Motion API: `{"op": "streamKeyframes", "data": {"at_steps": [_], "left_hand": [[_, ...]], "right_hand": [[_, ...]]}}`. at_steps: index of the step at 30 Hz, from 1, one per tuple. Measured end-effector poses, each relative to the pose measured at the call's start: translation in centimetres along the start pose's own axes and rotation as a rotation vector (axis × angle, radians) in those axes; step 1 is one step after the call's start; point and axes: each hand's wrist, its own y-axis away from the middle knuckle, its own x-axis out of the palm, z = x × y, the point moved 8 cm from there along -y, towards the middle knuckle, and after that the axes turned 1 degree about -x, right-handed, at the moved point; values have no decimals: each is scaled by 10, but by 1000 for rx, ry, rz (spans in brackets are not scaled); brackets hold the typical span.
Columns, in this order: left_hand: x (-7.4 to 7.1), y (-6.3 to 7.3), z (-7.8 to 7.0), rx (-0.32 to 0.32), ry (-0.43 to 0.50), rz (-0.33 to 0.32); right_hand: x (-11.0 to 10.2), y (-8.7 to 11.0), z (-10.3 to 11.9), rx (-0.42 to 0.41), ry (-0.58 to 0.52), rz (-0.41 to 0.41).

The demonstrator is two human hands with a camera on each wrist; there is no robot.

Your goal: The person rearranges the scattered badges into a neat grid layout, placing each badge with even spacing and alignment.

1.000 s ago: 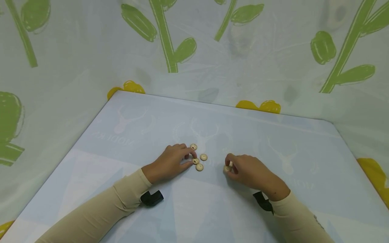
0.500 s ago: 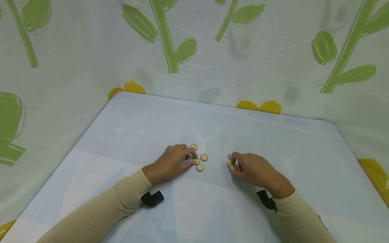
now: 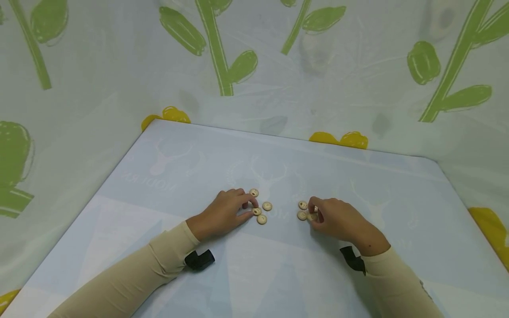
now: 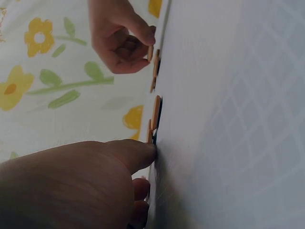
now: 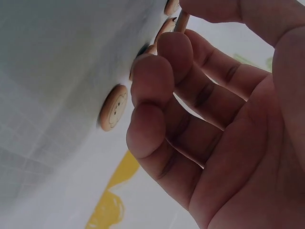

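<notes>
My left hand [image 3: 226, 212] rests on the table, pinching a round wooden button [image 3: 256, 211] between thumb and index finger. Three similar buttons lie about its fingertips: one at the far side [image 3: 253, 192], one to the right [image 3: 267, 206] and one on the near side [image 3: 261, 219]. Across a gap, my right hand [image 3: 338, 221] pinches another wooden button [image 5: 182, 21] by its edge, tilted up from the table. Two buttons lie just left of its fingers, a far one [image 3: 303, 205] and a nearer one [image 3: 301, 215]. A further button [image 3: 316, 209] is partly hidden behind the right fingers.
The table [image 3: 238, 274] has a pale blue cover with faint deer-head prints. A white curtain [image 3: 119, 66] with green leaves and yellow flowers hangs behind it. Black wrist mounts [image 3: 199, 259] sit at both beige sleeves.
My right hand has moved a little to the right with its pinched button, and the two buttons left of its fingers have come into view. My left hand stays in place.
</notes>
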Motion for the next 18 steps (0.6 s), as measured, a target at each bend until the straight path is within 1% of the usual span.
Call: {"op": "streamKeyframes", "data": {"at_steps": [6,18], "left_hand": [[0,0,0,2,3,0],[-1,1,-1,5,6,-3]], "right_hand": [[3,-2,-5,15,0,20],[7,-2,-9,50,-38,63]]}}
